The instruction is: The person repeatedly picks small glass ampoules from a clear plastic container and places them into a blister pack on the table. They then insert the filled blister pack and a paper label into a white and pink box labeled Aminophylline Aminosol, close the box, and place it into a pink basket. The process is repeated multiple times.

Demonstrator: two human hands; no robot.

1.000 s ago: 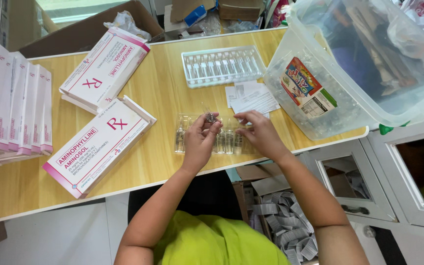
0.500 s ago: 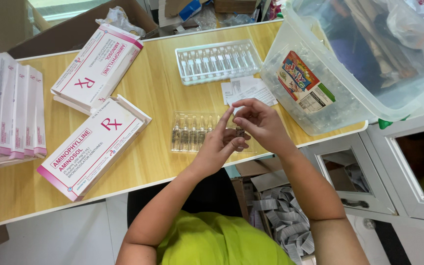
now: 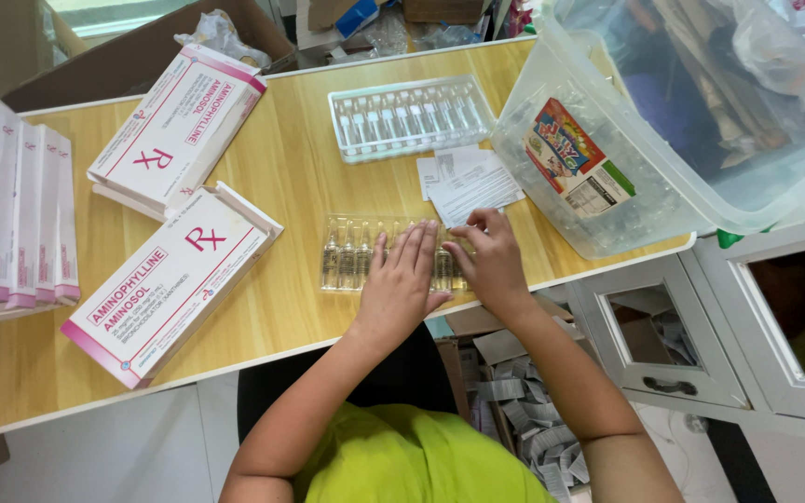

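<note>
A clear plastic tray of small glass ampoules point(image 3: 351, 253) lies near the front edge of the wooden table point(image 3: 300, 177). My left hand point(image 3: 401, 284) rests flat on the tray's right half, fingers together and stretched out. Beside it, my right hand point(image 3: 486, 261) touches the tray's right end with curled fingertips; whether it pinches an ampoule is hidden. A second clear tray point(image 3: 410, 116) lies farther back. Folded paper leaflets point(image 3: 468, 182) sit between the two trays.
Two white and pink medicine boxes point(image 3: 174, 270) point(image 3: 179, 126) lie on the left, with a row of several more boxes point(image 3: 11, 219) at the far left. A big clear plastic bin point(image 3: 663, 121) fills the right. Cardboard boxes stand behind; paper scraps lie below the table edge.
Both hands were raised together above the tray's right end; now they have come down, the left hand lying flat on the ampoules and the right at the tray's end.
</note>
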